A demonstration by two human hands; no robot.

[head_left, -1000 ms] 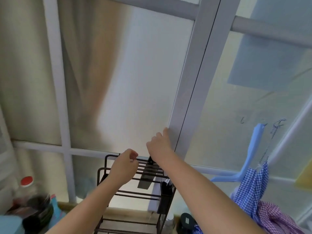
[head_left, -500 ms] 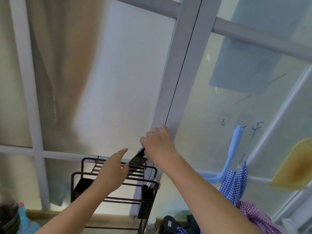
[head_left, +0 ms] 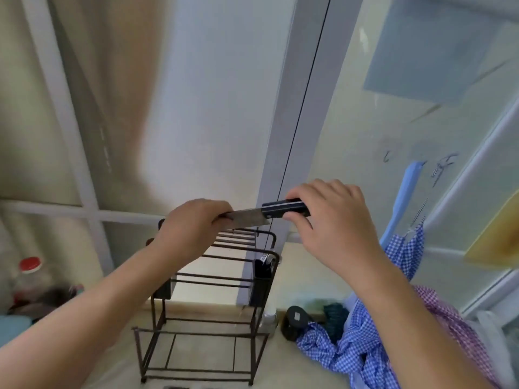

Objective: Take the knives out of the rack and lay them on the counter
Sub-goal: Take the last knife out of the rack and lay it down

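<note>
Head view. Held level above the black wire rack: one knife, clear of the top bars. Right hand wrapped round the black handle, fingers curled over it, thumb beneath. Left hand closed on the blade's far end, hiding the tip and much of the steel; only a short bright stretch visible between the two hands. Not possible to tell how the left fingers meet the edge.

Inside the rack, a dark side holder at the right end with something pale showing at its top, too blurred to name. Rack's lower front legs close to the bottom edge of the frame. Standing on a pale counter, bare in front and to the left of the rack.

Right of the rack: a small dark jar and crumpled blue checked cloth, close by. Far left: a red-capped bottle, smeared, partly cut off. Behind: frosted glass panels and a grey frame post.
</note>
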